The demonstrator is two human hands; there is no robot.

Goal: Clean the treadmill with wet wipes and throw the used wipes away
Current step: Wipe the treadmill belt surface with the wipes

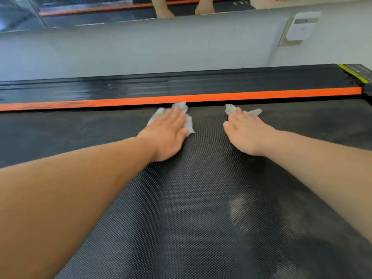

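The treadmill's black textured belt (pixel 191 198) fills the lower view, bordered at the far side by an orange stripe (pixel 261 94) and a black side rail (pixel 181 83). My left hand (pixel 167 135) lies flat with straight fingers, pressing a crumpled grey wet wipe (pixel 189 123) onto the belt close to the stripe. My right hand (pixel 244 133) lies flat as well, pressing a second grey wipe (pixel 252 112) onto the belt. Most of each wipe is hidden under the palm and fingers.
Beyond the rail rises a white wall (pixel 141 47) with a mirror (pixel 100 11) along its top showing the treadmill and two legs. A white device (pixel 302 27) is mounted on the wall at right. A yellow-green label (pixel 354 72) marks the rail's right end.
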